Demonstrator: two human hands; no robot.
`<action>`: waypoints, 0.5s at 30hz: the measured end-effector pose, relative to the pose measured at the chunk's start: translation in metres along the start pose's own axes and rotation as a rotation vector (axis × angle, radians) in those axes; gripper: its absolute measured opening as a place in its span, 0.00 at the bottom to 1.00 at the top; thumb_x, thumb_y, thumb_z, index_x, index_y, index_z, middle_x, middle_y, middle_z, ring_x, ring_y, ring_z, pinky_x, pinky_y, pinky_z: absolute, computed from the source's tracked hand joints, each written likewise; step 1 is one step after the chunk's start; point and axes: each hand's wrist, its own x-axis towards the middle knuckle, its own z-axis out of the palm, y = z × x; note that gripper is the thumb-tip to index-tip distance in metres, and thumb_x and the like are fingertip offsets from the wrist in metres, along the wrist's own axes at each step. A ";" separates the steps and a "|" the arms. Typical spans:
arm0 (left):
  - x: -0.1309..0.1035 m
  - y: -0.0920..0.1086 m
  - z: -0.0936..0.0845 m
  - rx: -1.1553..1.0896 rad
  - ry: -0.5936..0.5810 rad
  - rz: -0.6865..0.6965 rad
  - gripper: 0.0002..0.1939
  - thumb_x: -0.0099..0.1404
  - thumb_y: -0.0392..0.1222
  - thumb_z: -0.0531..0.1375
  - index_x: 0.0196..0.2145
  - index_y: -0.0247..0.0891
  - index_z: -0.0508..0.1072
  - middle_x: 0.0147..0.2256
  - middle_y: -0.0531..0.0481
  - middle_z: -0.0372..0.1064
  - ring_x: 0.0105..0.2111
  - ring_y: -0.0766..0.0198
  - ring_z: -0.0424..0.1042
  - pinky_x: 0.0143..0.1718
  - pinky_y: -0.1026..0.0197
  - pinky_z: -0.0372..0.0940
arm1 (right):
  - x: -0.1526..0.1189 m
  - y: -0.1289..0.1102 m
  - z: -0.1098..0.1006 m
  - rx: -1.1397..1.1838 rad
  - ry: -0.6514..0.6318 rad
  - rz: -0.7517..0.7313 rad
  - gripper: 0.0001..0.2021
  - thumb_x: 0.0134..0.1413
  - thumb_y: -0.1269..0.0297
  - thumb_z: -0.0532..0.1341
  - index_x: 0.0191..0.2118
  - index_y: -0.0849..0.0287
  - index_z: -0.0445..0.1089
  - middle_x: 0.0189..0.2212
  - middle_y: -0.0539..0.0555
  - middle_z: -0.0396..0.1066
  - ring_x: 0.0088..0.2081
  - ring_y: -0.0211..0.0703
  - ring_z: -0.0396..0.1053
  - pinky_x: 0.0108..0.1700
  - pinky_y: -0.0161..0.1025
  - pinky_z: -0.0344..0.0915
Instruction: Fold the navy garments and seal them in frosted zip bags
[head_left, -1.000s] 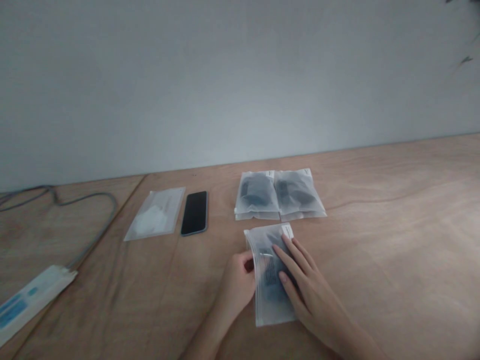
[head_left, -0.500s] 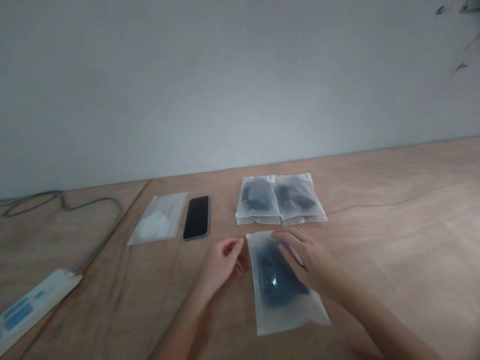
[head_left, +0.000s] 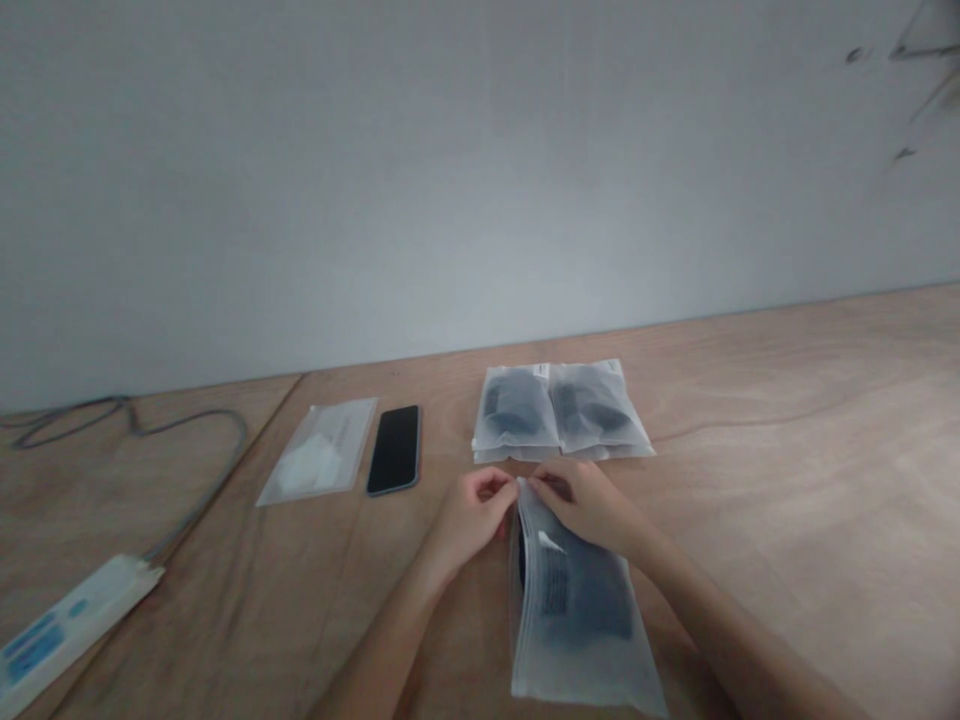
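Note:
A frosted zip bag [head_left: 592,640] with something dark inside lies on the table in front of me, its zip edge on the left side. That edge gapes a little, and part of the dark content shows in the gap. My left hand [head_left: 476,510] pinches the far left corner of the bag between thumb and fingers. Right beside it, my right hand [head_left: 581,500] is closed on the same zip edge, its fingertips almost touching the left ones.
Behind the hands lie two side-by-side stacks of filled frosted bags, a left stack [head_left: 516,410] and a right stack [head_left: 600,408]. To the left are a phone [head_left: 394,450], a flatter frosted bag [head_left: 322,450] with white content, and a power strip [head_left: 75,625] with a grey cable [head_left: 217,480]. A wall [head_left: 450,180] rises behind.
My left hand has moved right onto the bag's corner. My right hand has gone from lying flat on the bag to pinching its zip edge, which now stands slightly apart.

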 end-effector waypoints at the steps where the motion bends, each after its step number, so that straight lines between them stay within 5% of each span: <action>1: 0.001 0.001 0.002 0.002 -0.002 0.010 0.16 0.65 0.54 0.64 0.32 0.36 0.78 0.25 0.53 0.72 0.18 0.69 0.63 0.21 0.66 0.55 | -0.001 -0.001 -0.001 0.021 -0.001 -0.001 0.11 0.70 0.65 0.59 0.37 0.57 0.78 0.31 0.52 0.80 0.33 0.43 0.76 0.35 0.37 0.66; 9: -0.003 0.006 0.010 0.053 -0.020 0.068 0.14 0.66 0.51 0.64 0.32 0.37 0.79 0.30 0.48 0.75 0.31 0.60 0.71 0.35 0.62 0.63 | -0.004 0.001 0.001 0.092 0.142 0.017 0.10 0.68 0.66 0.58 0.35 0.57 0.75 0.32 0.53 0.78 0.34 0.44 0.75 0.36 0.38 0.67; 15: -0.047 0.009 0.017 0.138 -0.018 0.016 0.14 0.68 0.50 0.61 0.30 0.38 0.76 0.27 0.50 0.71 0.29 0.61 0.69 0.32 0.62 0.61 | -0.005 -0.001 0.002 0.057 0.238 0.022 0.11 0.70 0.66 0.57 0.34 0.56 0.71 0.32 0.52 0.73 0.34 0.43 0.73 0.38 0.38 0.65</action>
